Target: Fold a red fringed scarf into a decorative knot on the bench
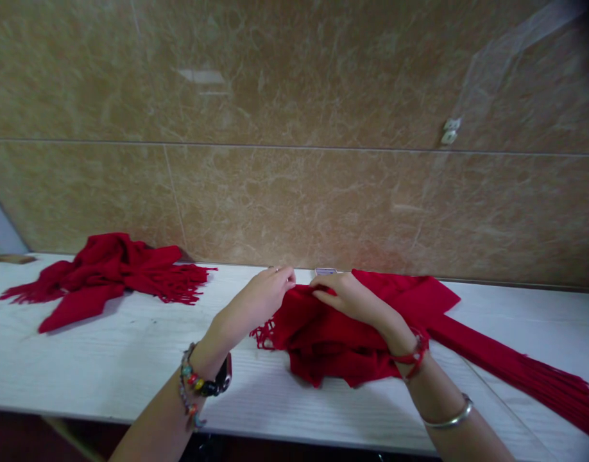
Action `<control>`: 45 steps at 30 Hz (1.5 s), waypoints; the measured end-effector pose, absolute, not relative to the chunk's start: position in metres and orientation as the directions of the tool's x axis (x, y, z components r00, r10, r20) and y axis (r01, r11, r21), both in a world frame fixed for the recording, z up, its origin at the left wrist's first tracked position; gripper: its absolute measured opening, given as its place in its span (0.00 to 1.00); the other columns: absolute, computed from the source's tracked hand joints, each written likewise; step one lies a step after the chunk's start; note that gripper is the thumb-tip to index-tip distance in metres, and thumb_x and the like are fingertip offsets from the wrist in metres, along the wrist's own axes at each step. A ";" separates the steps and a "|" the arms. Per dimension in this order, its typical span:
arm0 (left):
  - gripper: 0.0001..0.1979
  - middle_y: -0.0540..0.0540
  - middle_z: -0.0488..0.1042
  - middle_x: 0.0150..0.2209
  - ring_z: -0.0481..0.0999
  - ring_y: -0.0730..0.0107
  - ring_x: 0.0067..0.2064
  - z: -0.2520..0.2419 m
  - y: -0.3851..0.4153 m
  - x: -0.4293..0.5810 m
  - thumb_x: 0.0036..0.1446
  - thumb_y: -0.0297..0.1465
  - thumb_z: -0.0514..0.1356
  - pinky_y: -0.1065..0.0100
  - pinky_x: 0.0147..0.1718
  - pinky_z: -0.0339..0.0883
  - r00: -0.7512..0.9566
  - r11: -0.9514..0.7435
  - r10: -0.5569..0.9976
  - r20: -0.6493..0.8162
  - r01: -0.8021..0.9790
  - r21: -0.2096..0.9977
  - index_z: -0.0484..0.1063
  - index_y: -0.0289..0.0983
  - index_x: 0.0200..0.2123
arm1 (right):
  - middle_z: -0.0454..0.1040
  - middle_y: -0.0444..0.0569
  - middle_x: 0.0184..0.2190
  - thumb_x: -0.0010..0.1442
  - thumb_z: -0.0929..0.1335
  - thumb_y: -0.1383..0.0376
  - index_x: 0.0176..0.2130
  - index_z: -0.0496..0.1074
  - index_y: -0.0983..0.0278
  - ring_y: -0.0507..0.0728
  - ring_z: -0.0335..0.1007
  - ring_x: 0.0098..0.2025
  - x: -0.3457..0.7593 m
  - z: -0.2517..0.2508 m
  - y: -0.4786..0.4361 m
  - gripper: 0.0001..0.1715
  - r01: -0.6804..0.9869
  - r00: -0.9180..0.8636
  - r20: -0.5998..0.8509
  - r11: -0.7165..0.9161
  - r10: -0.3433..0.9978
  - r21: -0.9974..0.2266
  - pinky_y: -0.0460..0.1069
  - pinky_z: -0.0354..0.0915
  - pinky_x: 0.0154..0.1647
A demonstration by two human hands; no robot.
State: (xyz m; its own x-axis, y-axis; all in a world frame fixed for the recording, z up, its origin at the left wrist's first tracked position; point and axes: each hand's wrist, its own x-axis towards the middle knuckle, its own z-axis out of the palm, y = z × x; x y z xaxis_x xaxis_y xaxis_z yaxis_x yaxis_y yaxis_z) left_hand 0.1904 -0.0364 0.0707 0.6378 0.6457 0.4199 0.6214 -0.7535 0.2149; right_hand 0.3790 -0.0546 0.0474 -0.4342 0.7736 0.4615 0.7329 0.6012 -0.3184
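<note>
A crumpled red scarf [333,340] with a fringe at its left end lies on the white table [256,398] in front of me. My left hand [273,289] is closed in a pinch on the scarf's upper left edge. Beside it, my right hand [345,295] has its fingers bent over the top edge of the same scarf, fingertips on the cloth. Red cloth continues behind my right forearm, and a long fringed strip [511,359] runs to the right edge. Where one piece of cloth ends and another begins there is hidden.
Another bunched red scarf [106,276] with fringes lies at the table's left, near the tiled wall [294,205]. A small flat item [326,272] sits behind my hands at the wall. Two small white pieces [451,131] are on the wall at right.
</note>
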 end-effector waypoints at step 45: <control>0.13 0.44 0.69 0.36 0.68 0.64 0.40 0.093 0.020 0.070 0.59 0.29 0.44 0.64 0.44 0.59 0.281 -0.404 0.663 0.694 0.914 0.016 0.67 0.32 0.36 | 0.70 0.45 0.24 0.50 0.67 0.58 0.28 0.68 0.65 0.52 0.64 0.28 0.406 0.053 -0.049 0.11 0.633 -0.243 0.526 0.544 0.815 -0.551 0.46 0.61 0.28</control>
